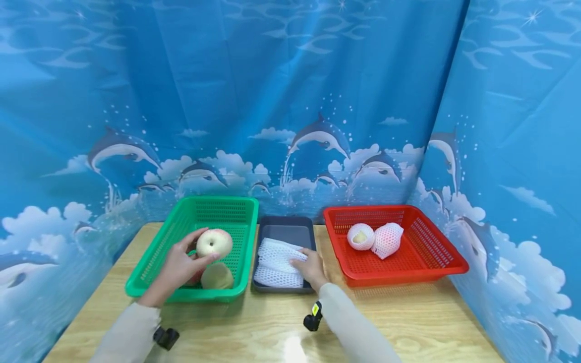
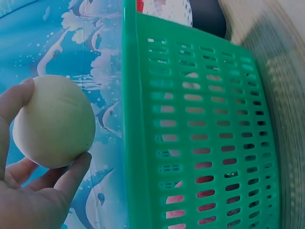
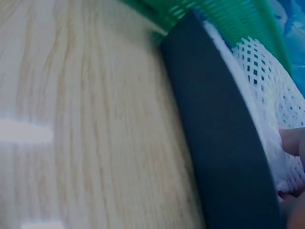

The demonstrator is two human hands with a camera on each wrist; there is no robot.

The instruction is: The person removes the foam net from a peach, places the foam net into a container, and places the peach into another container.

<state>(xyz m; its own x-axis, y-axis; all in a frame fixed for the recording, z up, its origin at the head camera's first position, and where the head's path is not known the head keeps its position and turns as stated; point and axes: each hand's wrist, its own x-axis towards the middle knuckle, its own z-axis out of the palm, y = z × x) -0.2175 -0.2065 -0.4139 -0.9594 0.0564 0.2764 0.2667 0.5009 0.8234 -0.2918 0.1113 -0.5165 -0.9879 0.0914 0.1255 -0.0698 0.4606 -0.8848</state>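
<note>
My left hand (image 1: 181, 262) grips a pale yellow peach (image 1: 213, 244) with a pink blush, raised over the green basket (image 1: 247, 242). In the left wrist view the peach (image 2: 55, 121) sits between thumb and fingers, above the basket's rim. Below it, inside the basket, lie another pale round fruit (image 1: 217, 276) and a partly hidden reddish one. My right hand (image 1: 312, 267) pinches the edge of a white foam net sleeve (image 1: 279, 254) on the pile in the dark grey tray (image 1: 290, 229). The right wrist view shows thumb and fingers at the mesh (image 3: 259, 71).
On the right stands a red basket (image 1: 422, 262) holding two fruits in foam nets, one whitish (image 1: 361, 237) and one pinkish (image 1: 387, 240). The grey tray sits between both baskets on the wooden table (image 1: 254, 327). A blue dolphin-print curtain (image 1: 272, 101) hangs behind.
</note>
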